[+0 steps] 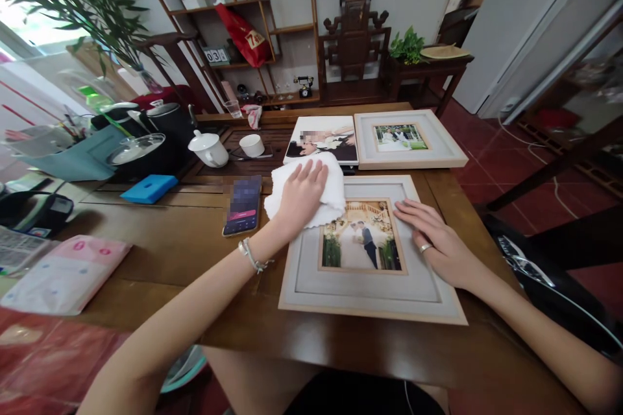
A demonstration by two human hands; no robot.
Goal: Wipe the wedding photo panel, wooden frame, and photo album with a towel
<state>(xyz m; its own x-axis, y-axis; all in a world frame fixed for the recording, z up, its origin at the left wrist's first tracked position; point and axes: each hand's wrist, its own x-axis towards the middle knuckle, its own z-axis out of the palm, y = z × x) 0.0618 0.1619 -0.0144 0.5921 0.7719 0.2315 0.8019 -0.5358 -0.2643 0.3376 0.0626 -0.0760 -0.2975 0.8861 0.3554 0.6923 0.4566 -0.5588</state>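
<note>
A framed wedding photo (428, 292) lies flat on the wooden table (185, 253) in front of me. My left hand (302, 194) presses a white cloth (296, 178) onto the frame's upper left corner, fingers flat on the cloth. My right hand (433, 240) lies flat on the frame's right side, fingers stretched out, a ring on one finger. Beyond it lie a second framed photo (440, 146) and an unframed photo print (324, 139).
A phone (243, 205) lies left of the cloth. Farther left are a white teapot (209, 149), a cup (252, 144), a blue case (148, 188) and a pink packet (68, 272). A dark chair (535, 272) stands at my right; shelves and a carved chair stand behind the table.
</note>
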